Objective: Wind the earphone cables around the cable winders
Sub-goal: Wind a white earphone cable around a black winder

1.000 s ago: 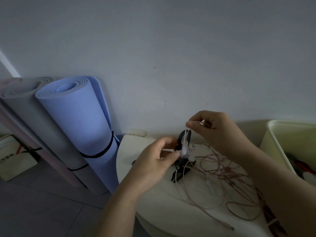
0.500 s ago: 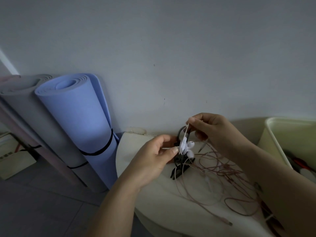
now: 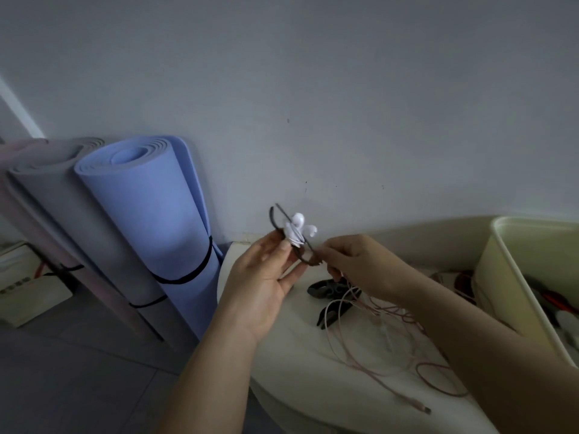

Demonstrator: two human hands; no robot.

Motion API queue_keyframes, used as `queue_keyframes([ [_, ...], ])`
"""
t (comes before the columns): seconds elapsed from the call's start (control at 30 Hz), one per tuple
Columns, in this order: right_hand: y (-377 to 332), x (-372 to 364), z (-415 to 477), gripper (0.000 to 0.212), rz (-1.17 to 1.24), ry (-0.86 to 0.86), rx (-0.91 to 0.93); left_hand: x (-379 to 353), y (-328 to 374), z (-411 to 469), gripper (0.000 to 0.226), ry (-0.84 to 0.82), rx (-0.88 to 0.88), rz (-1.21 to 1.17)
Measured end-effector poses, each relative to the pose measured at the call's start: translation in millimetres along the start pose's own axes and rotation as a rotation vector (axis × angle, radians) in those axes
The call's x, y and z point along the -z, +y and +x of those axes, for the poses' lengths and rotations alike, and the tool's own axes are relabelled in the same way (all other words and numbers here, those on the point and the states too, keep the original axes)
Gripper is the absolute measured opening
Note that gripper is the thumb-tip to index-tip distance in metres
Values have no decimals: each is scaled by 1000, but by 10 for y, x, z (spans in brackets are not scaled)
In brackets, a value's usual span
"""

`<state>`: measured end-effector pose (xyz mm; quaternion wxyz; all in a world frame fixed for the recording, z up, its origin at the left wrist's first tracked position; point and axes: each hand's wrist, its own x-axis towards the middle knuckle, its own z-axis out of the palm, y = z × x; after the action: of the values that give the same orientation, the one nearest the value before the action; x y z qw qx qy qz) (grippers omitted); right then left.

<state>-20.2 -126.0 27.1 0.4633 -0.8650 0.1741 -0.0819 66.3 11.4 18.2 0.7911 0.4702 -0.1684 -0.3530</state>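
A black cable winder (image 3: 277,220) is held up in front of the wall, with a white earphone cable wound round its middle and two white earbuds (image 3: 299,225) sticking out. My left hand (image 3: 266,277) pinches the winder near its middle. My right hand (image 3: 354,264) grips the winder's lower right end. On the white table (image 3: 282,377) below lie more black winders (image 3: 329,292) and a loose tangle of pink cable (image 3: 376,333) ending in a plug (image 3: 426,410).
Two rolled mats, a blue one (image 3: 156,220) and a grey one (image 3: 72,214), lean against the wall on the left. A cream bin (image 3: 507,283) with red and black items inside stands at the right. A power strip box (image 3: 28,289) sits on the floor at far left.
Both hands lifted the wound winder up off the table area. My right hand went from pinching the cable above the winder to gripping the winder's lower end.
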Motion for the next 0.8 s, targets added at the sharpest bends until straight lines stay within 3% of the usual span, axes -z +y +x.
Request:
queue_keyframes([
  [0.13, -66, -95, -16, 24, -260, -19, 149, 116, -19, 64, 13, 202, 60, -73],
  [0.43, -71, -111, -29, 27, -517, -25, 202, 98, 1, 54, 13, 270, 118, -72],
  [0.53, -119, -65, -64, 27, -585, 15, 242, 99, -19, 73, 10, 291, 70, 106],
  [0.63, -172, 4, -95, 28, -586, 89, 310, 131, -63, 77, 9, 327, -32, 528],
  [0.8, -113, 15, -51, 20, -394, 188, 362, 58, -91, 12, 17, 104, -45, 837],
])
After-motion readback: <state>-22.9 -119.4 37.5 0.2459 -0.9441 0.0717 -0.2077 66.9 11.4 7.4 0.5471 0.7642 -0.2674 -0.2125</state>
